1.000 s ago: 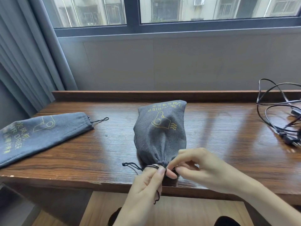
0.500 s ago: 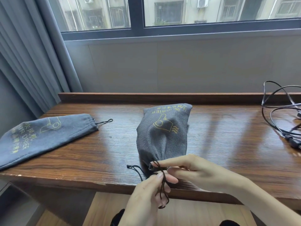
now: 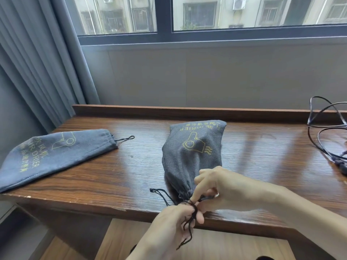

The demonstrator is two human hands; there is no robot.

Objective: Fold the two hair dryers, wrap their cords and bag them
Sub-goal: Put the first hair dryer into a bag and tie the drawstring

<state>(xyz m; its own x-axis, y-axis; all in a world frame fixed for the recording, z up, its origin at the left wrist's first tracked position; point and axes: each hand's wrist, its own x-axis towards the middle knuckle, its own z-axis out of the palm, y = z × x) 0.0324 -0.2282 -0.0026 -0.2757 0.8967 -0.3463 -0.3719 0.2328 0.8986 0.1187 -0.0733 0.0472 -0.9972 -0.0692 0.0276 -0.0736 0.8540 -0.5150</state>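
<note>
Your left hand (image 3: 171, 220) and right hand (image 3: 223, 186) meet at the gathered mouth of the filled grey bag (image 3: 193, 156), right at the near edge of the wooden desk (image 3: 131, 177). Your left fingers are curled round the black drawstring (image 3: 190, 218), which loops over them and trails down below the desk edge. Your right forefinger and thumb pinch the same cord at the bag's neck, just beyond your left fingers. A second, knotted end of the drawstring lies on the desk just left of your hands.

The filled bag bulges and stretches away from your hands toward the window (image 3: 206, 14), yellow dryer print facing up. Its mouth is cinched, so you cannot see what is inside.

Well to the left of your left hand lies the second grey bag (image 3: 56, 156), flat and limp, its mouth pointing toward the filled bag with a small cord loop sticking out. Nothing shows inside it.

Far to the right of your right hand, a loose black power cord (image 3: 326, 136) sprawls in loops at the desk's far end; whatever it leads to is cut off by the picture's edge.
</note>
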